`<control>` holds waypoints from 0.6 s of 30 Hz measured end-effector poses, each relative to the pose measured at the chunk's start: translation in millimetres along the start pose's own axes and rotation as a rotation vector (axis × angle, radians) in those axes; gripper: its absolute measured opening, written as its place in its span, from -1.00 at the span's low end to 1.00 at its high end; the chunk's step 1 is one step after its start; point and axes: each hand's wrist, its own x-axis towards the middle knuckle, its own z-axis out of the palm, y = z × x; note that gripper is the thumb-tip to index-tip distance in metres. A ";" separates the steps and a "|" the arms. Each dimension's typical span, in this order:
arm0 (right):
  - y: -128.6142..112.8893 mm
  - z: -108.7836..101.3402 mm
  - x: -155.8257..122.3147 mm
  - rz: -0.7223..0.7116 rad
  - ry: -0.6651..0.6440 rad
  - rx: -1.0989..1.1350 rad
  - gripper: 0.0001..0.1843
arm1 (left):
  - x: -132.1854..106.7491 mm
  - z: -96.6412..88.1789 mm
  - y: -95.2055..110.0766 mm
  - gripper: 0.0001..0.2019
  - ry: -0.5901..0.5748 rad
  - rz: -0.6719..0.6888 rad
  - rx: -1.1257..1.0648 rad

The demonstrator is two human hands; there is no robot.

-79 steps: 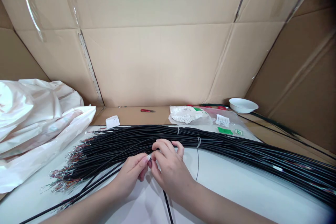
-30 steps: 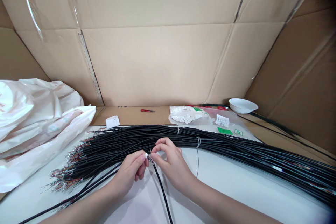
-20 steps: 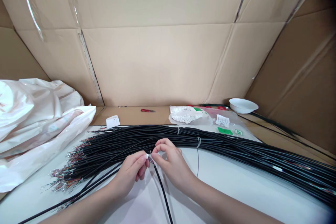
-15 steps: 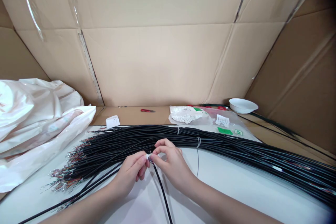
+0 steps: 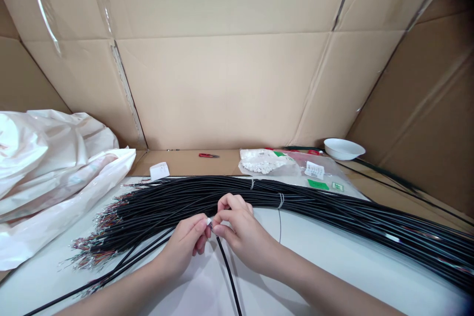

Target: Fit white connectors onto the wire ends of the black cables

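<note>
The work area is walled by opened cardboard (image 5: 222,89) with taped seams, above a white tabletop (image 5: 344,276). In the head view, a bundle of black cables (image 5: 314,202) lies across the tabletop, tied in two places, with its stripped wire ends (image 5: 98,242) fanned out at its left end.

Both hands are together in front of the bundle, fingertips nearly meeting. The left hand (image 5: 181,247) pinches a small white connector (image 5: 209,221). The right hand (image 5: 244,227) closes on the end of a single black cable (image 5: 229,271), which runs toward the viewer, apart from the bundle. The fingers partly hide the exact contact. The pinch appears to keep the small parts steady and aligned, and the cable's separation appears to keep it clear of the bundle.

Behind the bundle lie a white card (image 5: 159,171), red snips (image 5: 208,155), a clear bag of white parts (image 5: 262,161) and a white bowl (image 5: 342,148). Left of it lies a crumpled white plastic bag (image 5: 48,168). Nothing obstructs the hands.
</note>
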 end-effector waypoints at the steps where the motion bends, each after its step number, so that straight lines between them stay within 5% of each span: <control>1: -1.1 0.4 -1.1 0.010 -0.008 -0.020 -0.83 | -0.7 0.5 0.4 -0.67 -0.001 0.003 0.029; 18: -3.5 1.0 -1.1 0.206 -0.083 -0.015 -0.81 | -5.8 3.2 3.8 -0.63 -0.026 0.033 0.228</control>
